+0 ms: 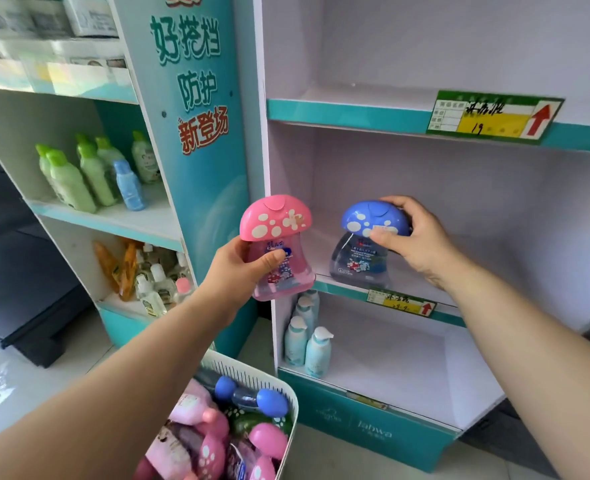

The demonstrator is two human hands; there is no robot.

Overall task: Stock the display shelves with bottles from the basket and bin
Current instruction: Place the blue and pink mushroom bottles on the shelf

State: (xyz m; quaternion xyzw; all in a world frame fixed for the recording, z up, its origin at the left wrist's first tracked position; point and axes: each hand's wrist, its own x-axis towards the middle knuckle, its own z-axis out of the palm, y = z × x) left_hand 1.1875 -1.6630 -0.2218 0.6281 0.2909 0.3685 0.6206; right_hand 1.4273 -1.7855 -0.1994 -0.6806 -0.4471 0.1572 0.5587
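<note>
Setting down looks to be the step in hand: the right grip [415, 237] is closed over the cap of the blue bottle [359, 258], thumb on the front and fingers curled behind, probably because the broad cap is the easiest part to steer from above. The bottle stands upright with its base seemingly at the front edge of the middle shelf [487, 268], towards the left end. The left grip [241, 268] holds the pink bottle [274, 220] round its body, thumb across the label, upright and in the air just off the shelf's front-left corner; I judge it is waiting to go in beside the blue one. Both bottles are mushroom-shaped: a domed cap with white spots over a squat, tinted, see-through body with a printed label facing out, which suits a display. Below, the white basket [288, 401] carries more pink and blue bottles, so much stocking remains.
</note>
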